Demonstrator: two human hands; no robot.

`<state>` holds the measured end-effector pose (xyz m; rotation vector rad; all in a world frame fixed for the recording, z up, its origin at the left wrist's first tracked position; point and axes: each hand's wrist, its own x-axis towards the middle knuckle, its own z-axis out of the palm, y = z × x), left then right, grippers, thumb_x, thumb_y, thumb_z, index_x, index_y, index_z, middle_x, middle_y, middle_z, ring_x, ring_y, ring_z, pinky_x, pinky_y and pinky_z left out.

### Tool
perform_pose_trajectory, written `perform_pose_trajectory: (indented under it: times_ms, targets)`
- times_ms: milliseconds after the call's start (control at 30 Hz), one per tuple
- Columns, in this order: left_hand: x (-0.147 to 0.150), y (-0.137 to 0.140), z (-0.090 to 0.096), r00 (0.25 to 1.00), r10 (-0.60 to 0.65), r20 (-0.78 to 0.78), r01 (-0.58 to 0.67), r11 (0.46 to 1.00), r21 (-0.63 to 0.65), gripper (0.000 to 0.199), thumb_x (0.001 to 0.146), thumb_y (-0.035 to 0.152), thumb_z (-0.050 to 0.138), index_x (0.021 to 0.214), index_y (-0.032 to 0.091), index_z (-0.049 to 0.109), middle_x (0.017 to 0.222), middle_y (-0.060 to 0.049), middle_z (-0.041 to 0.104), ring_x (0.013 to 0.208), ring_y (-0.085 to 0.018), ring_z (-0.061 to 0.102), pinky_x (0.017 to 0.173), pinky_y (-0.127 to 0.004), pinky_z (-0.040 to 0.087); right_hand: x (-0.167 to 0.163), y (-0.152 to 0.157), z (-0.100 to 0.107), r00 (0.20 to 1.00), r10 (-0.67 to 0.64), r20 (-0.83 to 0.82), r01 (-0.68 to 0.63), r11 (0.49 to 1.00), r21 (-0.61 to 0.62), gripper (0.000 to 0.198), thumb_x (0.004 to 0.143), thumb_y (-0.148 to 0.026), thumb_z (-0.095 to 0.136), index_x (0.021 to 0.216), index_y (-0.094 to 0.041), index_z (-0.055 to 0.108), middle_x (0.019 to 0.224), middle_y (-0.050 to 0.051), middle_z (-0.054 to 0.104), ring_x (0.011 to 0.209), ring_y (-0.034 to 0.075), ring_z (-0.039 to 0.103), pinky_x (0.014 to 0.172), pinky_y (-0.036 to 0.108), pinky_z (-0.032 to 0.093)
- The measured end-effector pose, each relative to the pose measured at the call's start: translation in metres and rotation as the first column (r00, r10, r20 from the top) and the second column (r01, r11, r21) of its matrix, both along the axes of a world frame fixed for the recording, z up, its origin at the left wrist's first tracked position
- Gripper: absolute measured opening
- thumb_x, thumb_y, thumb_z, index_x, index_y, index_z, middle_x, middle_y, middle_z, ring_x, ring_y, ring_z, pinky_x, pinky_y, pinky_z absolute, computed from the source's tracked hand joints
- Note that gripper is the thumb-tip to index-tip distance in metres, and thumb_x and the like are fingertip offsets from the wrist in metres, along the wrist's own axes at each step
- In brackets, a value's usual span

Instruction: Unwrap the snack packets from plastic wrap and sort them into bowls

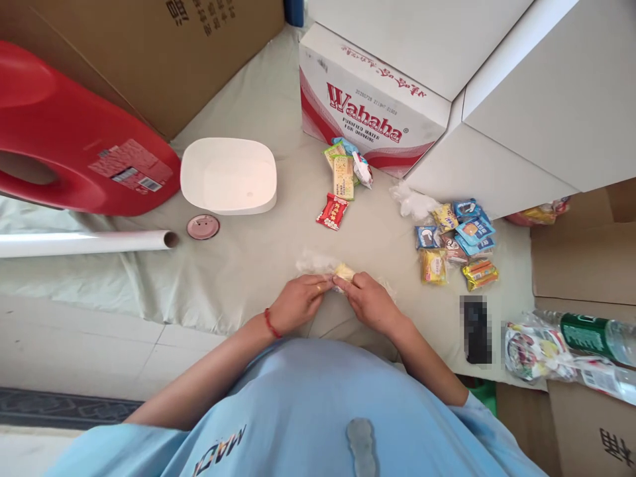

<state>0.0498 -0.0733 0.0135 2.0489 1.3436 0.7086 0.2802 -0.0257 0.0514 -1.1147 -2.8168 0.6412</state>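
Observation:
My left hand (pixel 301 301), with a red bracelet at the wrist, is closed with its fingertips pinched on a clear plastic bag (pixel 315 260). My right hand (pixel 370 303) meets it fingertip to fingertip, also closed on the crinkled plastic. A small pale-yellow piece (pixel 344 270) shows just beyond my right fingers; whether it lies inside the bag I cannot tell. Beyond the hands are a red snack packet (pixel 332 212) and yellow-green cracker packets (pixel 342 177). To the right lies a pile of small wrapped snacks (pixel 454 235).
A white plastic bin (pixel 228 175) and a round pink tin (pixel 203 226) stand at left, near a red jug (pixel 89 146) and a white tube (pixel 89 242). A Wahaha carton (pixel 372 99) is behind. Crumpled plastic (pixel 413 201), a pixelated dark object (pixel 477 331) and bottles (pixel 586 334) lie right.

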Motion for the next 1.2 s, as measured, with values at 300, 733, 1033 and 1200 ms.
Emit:
perform_pose_trajectory:
  times_ms: [300,733,1033,1200]
  targets:
    - [-0.025,0.018,0.001,0.787,0.611,-0.081,-0.613,0.79,0.01,0.051,0.098,0.054,0.052,0.132,0.018,0.062,0.15,-0.017,0.056,0.15,-0.036,0.04,0.124,-0.06,0.033,-0.015,-0.015,-0.011,0.998,-0.059,0.038,0.056,0.996,0.074,0.046,0.1,-0.009,0.049,0.135,-0.032,0.07,0.097,0.007,0.059,0.089,0.024,0.05,0.081,0.034,0.05]
    - [-0.007,0.025,0.005,0.868,0.497,0.026,-0.494,0.867,-0.071,0.003,0.08,0.021,0.061,0.082,0.022,0.06,0.094,-0.006,0.068,0.09,-0.021,0.064,0.086,-0.036,0.054,0.03,-0.039,-0.031,0.966,-0.221,-0.135,0.235,0.967,0.099,0.049,0.099,-0.007,0.048,0.136,-0.03,0.069,0.121,0.008,0.066,0.09,0.021,0.055,0.084,0.035,0.049]
    - [0.056,0.021,0.034,0.982,-0.013,-0.188,0.02,0.999,0.034,0.019,0.093,0.017,0.055,0.105,0.017,0.069,0.112,-0.011,0.073,0.104,-0.025,0.067,0.089,-0.041,0.05,0.031,-0.03,-0.029,0.949,-0.142,-0.281,0.157,0.987,0.033,0.04,0.099,-0.01,0.049,0.127,-0.024,0.073,0.11,0.009,0.07,0.098,0.024,0.056,0.085,0.038,0.053]
    - [0.051,0.009,0.031,0.919,-0.102,-0.382,0.148,0.985,0.092,0.038,0.096,0.02,0.053,0.131,0.014,0.066,0.138,-0.013,0.068,0.118,-0.029,0.06,0.091,-0.046,0.043,0.045,-0.031,-0.018,0.828,-0.392,-0.4,0.432,0.902,0.012,0.033,0.102,-0.02,0.052,0.129,-0.023,0.07,0.118,0.012,0.067,0.11,0.026,0.058,0.097,0.044,0.053]
